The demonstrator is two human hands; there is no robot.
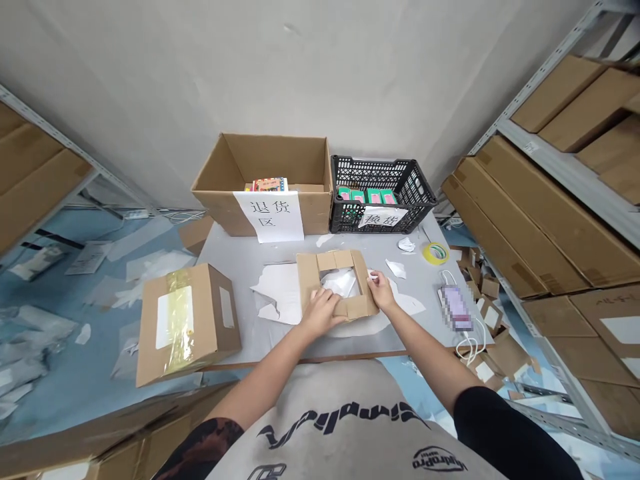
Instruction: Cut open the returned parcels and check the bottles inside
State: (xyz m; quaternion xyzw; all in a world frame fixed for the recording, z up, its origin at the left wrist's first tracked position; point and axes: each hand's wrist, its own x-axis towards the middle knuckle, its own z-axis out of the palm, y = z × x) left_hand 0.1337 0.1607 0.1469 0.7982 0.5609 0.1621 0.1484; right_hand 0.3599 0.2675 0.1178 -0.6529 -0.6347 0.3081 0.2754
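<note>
A small cardboard box (310,273) lies open on the grey table (240,257), its flaps spread and something white and plastic-wrapped (343,281) showing inside. My left hand (320,312) rests on the box's near flap, fingers curled over it. At the box's right flap, my right hand (381,291) grips the edge, fingers pressed against the cardboard. Torn white paper (277,290) lies under and around the box.
A large open carton (265,180) with a paper sign and a black plastic crate (380,190) with green packets stand at the back. A taped carton (185,320) sits at the table's left. A tape roll (435,253) and a phone (455,307) lie right. Shelving flanks both sides.
</note>
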